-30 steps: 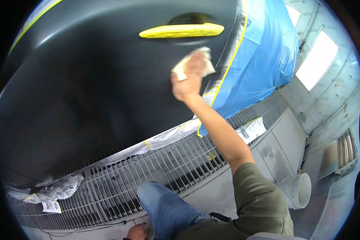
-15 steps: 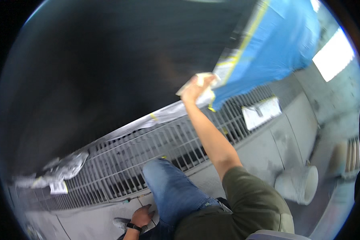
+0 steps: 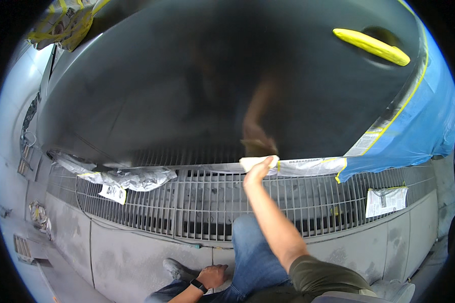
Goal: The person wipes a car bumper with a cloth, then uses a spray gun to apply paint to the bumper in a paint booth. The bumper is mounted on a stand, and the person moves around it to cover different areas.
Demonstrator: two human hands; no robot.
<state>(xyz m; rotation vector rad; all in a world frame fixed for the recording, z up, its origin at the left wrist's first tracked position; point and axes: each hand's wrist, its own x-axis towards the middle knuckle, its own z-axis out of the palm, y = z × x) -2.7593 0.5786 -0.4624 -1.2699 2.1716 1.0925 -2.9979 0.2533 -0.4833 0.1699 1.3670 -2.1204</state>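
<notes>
Beside a grey shoe (image 3: 177,268), the left hand (image 3: 213,276) shows no object, though whether its fingers are apart or together cannot be told; to its right, a pale cloth (image 3: 246,164) sits against the lower edge of the dark panel (image 3: 187,101), clamped in the right hand (image 3: 257,174); it looks light, soft and easily folded, best held by its bunched middle

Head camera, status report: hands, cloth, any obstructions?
Right hand gripping cream cloth at dark car door's lower edge. Left hand low, holding nothing visible. Nothing seen blocking cloth; masking strip borders that edge.
</notes>
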